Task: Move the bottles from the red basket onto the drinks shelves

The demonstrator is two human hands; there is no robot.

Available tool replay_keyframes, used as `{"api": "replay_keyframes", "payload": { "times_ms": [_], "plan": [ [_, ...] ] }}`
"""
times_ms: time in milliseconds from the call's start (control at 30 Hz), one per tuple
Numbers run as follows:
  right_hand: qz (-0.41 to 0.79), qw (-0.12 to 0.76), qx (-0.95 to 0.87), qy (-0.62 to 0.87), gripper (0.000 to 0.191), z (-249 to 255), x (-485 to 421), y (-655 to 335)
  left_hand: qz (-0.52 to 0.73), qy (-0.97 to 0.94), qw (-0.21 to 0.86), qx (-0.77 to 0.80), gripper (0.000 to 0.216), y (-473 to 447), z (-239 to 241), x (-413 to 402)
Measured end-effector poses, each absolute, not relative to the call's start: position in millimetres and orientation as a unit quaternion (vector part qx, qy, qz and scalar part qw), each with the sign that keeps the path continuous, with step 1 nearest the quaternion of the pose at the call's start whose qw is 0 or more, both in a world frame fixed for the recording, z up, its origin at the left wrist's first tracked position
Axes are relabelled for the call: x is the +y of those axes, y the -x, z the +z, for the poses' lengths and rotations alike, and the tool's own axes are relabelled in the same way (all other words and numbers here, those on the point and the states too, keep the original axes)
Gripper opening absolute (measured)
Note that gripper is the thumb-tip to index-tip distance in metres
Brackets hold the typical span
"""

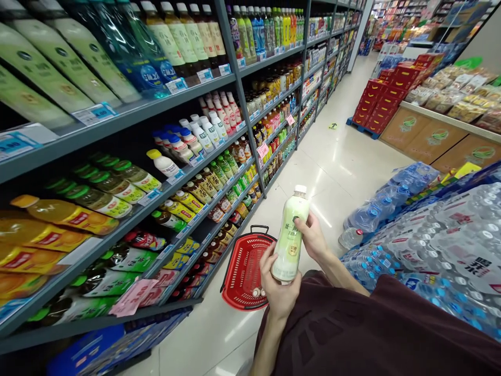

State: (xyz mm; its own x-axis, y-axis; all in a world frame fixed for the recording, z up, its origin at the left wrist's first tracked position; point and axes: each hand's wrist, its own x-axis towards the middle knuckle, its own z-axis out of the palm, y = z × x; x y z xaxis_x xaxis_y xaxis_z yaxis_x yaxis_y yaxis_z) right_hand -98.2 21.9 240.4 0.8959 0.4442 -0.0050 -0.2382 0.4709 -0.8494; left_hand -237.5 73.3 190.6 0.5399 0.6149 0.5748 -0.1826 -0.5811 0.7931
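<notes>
A pale green drink bottle [290, 235] with a white cap is held upright, slightly tilted, in front of my body. My left hand [276, 282] wraps round its lower end, with the thumb and fingers on either side of the base. Higher up, my right hand [313, 235] grips the right side, its thumb lying on the label. Behind the bottle and to its left, a red shopping basket [245, 266] stands on the floor with its black handle raised. A few small white items [256, 292] lie in the basket, partly hidden by my left hand.
Shelves [203, 162] of bottled drinks run along the left. Stacked water packs [438, 235] and large blue-tinted bottles [376, 203] line the right. Farther off are red boxes [387, 94] on a blue pallet and a stand of packaged food [450, 99]. A tiled aisle floor [309, 156] lies between.
</notes>
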Motion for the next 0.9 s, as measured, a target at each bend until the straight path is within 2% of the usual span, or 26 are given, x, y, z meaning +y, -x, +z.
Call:
{"api": "replay_keyframes", "payload": {
  "times_ms": [133,433,567,733,800,900],
  "plan": [
    [0.162,0.838,-0.137,0.502,0.053,249,19,100,0.451,-0.777,0.423,0.121,0.075,235,191,70],
    [0.146,0.837,-0.105,0.516,0.040,247,12,104,0.429,-0.783,0.436,0.112,0.082,237,188,67],
    [0.162,0.853,-0.086,0.488,0.042,249,17,104,0.394,-0.739,0.525,0.149,0.087,238,191,68],
    [0.177,0.881,-0.053,0.436,0.037,251,16,108,0.278,-0.595,0.742,0.130,0.080,236,193,63],
    [0.206,0.883,-0.042,0.420,0.038,253,14,108,0.265,-0.577,0.765,0.110,0.073,235,192,61],
    [0.306,0.869,-0.050,0.385,0.053,255,11,105,0.296,-0.626,0.713,0.110,0.065,236,189,60]
  ]
}}
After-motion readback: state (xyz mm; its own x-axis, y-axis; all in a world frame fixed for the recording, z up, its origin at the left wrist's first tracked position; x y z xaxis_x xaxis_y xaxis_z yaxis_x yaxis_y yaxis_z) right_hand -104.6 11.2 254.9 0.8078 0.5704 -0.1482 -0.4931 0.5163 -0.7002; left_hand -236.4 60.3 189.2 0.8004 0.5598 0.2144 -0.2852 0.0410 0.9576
